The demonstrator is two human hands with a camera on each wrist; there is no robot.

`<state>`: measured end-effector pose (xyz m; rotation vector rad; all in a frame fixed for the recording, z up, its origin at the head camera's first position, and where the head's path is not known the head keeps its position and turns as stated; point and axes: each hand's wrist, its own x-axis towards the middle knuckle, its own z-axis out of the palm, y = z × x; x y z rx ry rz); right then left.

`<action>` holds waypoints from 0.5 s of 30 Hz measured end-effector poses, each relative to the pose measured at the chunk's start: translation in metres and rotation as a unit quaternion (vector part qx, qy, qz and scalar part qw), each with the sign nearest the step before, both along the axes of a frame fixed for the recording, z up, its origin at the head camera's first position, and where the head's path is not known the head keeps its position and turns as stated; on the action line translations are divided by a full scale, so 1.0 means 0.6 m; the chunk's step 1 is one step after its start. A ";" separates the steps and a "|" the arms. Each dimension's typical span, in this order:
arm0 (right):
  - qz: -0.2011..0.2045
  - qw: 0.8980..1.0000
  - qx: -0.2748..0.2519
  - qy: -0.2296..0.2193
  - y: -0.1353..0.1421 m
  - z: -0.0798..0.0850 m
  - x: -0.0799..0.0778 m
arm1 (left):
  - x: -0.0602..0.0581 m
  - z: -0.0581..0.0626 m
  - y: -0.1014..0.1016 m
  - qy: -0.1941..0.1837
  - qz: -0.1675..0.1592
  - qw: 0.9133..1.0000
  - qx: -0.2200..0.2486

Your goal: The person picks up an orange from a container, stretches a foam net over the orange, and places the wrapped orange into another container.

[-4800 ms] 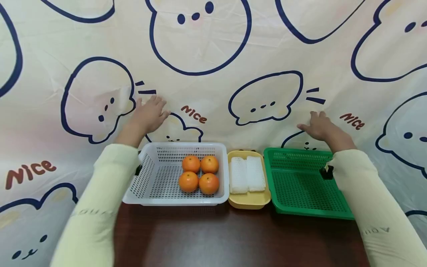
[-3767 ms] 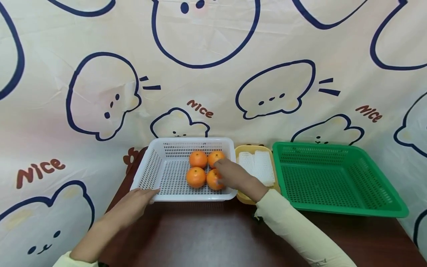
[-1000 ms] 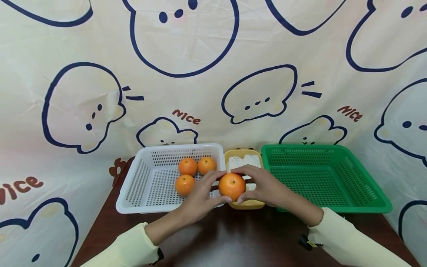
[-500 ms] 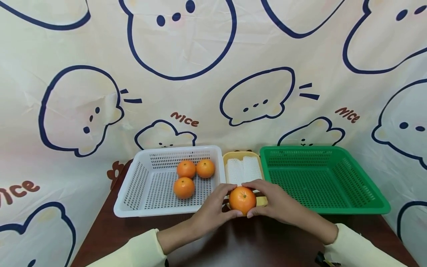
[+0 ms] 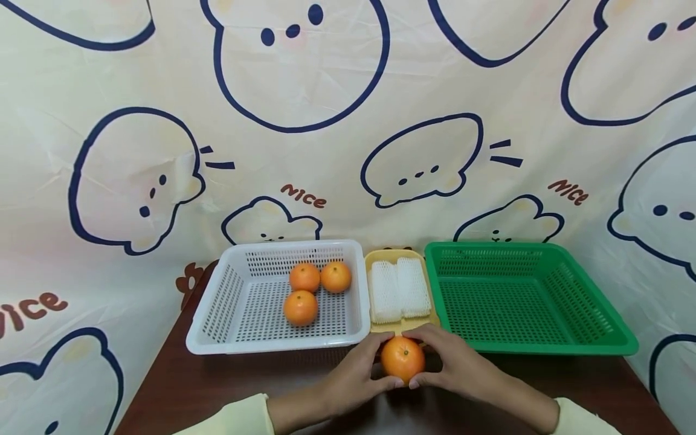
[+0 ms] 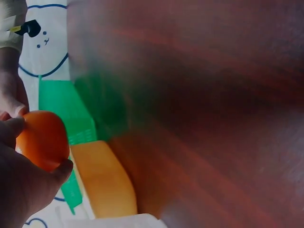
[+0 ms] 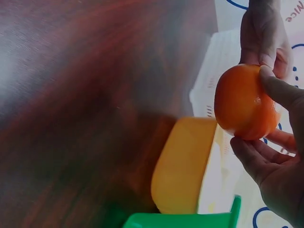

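Note:
Between both hands an orange is held up in front of the yellow tray, its stem end facing the head camera. My left hand grips its left side with thumb and fingers, and my right hand grips the right side. In the right wrist view the orange hangs above the tabletop, thumbs and fingertips on its skin. Three more oranges lie in the white basket. Two white foam net sleeves lie side by side in the yellow tray.
A green basket stands to the right of the tray, and the white one to its left, all in a row at the back of the dark wooden table. A cartoon-printed cloth hangs right behind them.
Earlier, the hands held nothing; then the right hand reached an orange in the white basket. Since then both hands have brought that orange over the tray and closer to the body.

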<state>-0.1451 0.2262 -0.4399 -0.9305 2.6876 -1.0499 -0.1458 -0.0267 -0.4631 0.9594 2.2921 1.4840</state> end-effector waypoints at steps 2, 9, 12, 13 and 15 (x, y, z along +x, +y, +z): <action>-0.002 1.000 0.011 0.012 -0.001 -0.006 0.005 | 0.003 -0.007 0.000 -0.004 -0.002 1.000 -0.001; -0.011 0.998 0.018 0.055 -0.008 -0.034 0.016 | 0.009 -0.027 0.001 0.039 0.012 0.998 -0.049; -0.013 0.998 0.012 0.054 -0.008 -0.044 0.020 | 0.011 -0.032 0.004 0.057 0.018 0.996 -0.065; -0.013 0.999 0.009 0.051 -0.007 -0.047 0.021 | 0.012 -0.034 0.004 0.057 0.019 0.996 -0.067; -0.016 0.999 0.007 0.041 -0.007 -0.051 0.022 | 0.013 -0.037 0.005 0.053 0.020 0.996 -0.071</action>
